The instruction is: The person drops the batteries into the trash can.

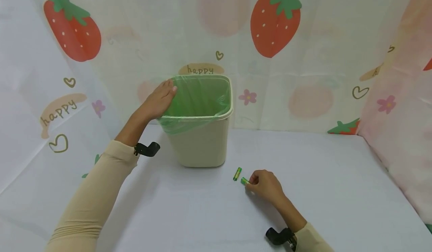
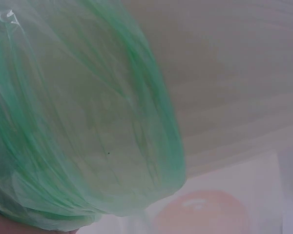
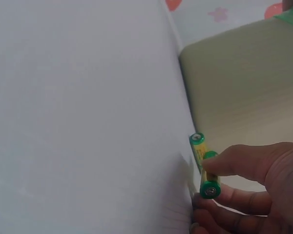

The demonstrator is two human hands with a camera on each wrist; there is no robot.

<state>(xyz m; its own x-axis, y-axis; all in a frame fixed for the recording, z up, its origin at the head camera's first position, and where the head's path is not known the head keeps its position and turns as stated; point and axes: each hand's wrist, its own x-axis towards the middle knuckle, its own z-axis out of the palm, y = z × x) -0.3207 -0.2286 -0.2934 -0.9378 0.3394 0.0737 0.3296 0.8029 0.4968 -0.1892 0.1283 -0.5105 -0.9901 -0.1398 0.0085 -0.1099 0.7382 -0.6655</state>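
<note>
Batteries: two small green-and-yellow cells on the white desk in front of the bin, right of centre; the free battery (image 1: 237, 173) lies on the cloth, just beside the held battery (image 1: 244, 181); in the right wrist view the two look close together, whether touching cannot be told
Left arm: beige sleeve (image 1: 91, 199) reaching in from the lower left; a black camera mount sits at the wrist
Left hand: the left hand (image 1: 158, 100) rests on the left rim of the bin, fingers laid nearly straight over the edge and onto the green liner; it grips nothing
Bin: beige plastic waste bin (image 1: 200, 143) standing upright on the desk near the backdrop; a translucent green liner (image 1: 199, 98) is folded over its rim; the left wrist view is filled by that crinkled green film (image 2: 83, 126) against the beige wall of the bin
Right hand: the right hand (image 1: 264, 186) sits low on the desk, right of the bin, its fingers curled; thumb and fingertips pinch the held battery (image 3: 208, 178) by its near end; the free battery (image 3: 198, 146) lies just past it, towards the bin wall (image 3: 244, 87)
Desk: white cloth-covered desk (image 1: 320, 184)
Backdrop: pale curtain printed with strawberries (image 1: 275, 21), hearts, flowers and the word "happy", hung behind and to both sides
</note>
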